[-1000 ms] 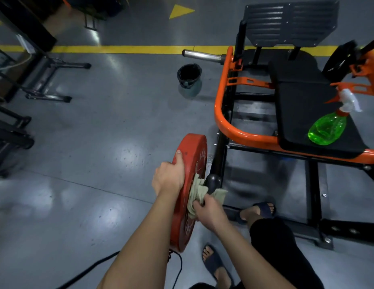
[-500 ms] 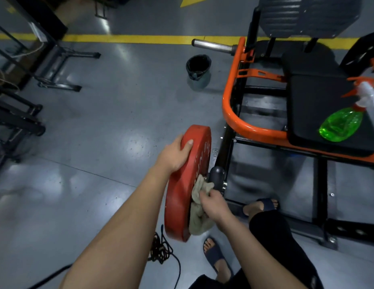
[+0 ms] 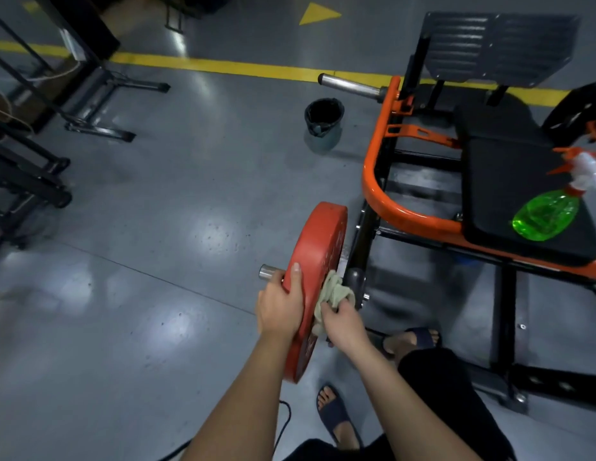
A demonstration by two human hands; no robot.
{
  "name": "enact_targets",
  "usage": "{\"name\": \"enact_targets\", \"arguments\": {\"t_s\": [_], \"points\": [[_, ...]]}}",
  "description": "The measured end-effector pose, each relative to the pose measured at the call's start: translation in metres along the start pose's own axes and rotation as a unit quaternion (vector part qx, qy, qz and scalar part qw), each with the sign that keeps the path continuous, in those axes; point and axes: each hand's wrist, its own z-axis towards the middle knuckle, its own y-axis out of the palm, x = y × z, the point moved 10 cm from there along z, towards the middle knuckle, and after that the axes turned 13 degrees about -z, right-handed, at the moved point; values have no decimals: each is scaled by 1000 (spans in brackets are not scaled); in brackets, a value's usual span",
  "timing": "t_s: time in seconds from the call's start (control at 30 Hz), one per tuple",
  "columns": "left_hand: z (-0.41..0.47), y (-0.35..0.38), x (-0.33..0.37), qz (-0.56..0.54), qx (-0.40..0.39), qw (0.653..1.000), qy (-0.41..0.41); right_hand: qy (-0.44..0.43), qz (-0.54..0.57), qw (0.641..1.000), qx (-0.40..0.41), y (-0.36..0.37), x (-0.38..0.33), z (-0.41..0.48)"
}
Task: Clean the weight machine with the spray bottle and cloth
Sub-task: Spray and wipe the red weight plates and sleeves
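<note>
A red weight plate [image 3: 318, 247] hangs on the steel sleeve [image 3: 268, 271] of the orange and black weight machine [image 3: 383, 194]. My left hand [image 3: 280, 309] grips the plate's rim, thumb over the edge. My right hand [image 3: 343, 322] holds a crumpled beige cloth [image 3: 335, 292] against the plate's inner face, beside the machine's black post. The green spray bottle [image 3: 546, 214] lies on its side on the black seat pad [image 3: 509, 181], apart from both hands.
A small dark bin [image 3: 323, 121] stands on the grey floor beyond the plate. Another bare steel sleeve [image 3: 350, 84] sticks out at the machine's far end. Black equipment frames [image 3: 90, 111] fill the left side. A cable [image 3: 283, 424] lies by my sandalled feet.
My left hand slid down the plate's rim toward me. My right hand moved the cloth up the plate's inner face. The view shifted and the sleeve's end came into sight.
</note>
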Motion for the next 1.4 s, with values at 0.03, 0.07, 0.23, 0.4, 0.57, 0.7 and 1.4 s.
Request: {"name": "enact_targets", "arguments": {"t_s": [0.03,0.07,0.23,0.4,0.57,0.7,1.4], "points": [[2,0,-1,0,1,1000,1,8,4,1000,-12,-2,1,0],[2,0,-3,3,-3,1000,-1,17,-4,1000,-14,-8,1,0],[4,1,1,-4,-6,1000,-8,-14,138,984,111,-62,-28,8],[6,2,5,-2,-11,1000,-12,-31,119,986,110,-39,-27,8],[5,3,5,10,-18,1000,-10,34,-26,995,-86,24,21,-3],[6,4,2,4,-20,1000,-15,-1,-115,993,-26,-5,2,4],[75,41,48,151,-85,983,-67,-47,-35,991,-120,9,15,7]]}}
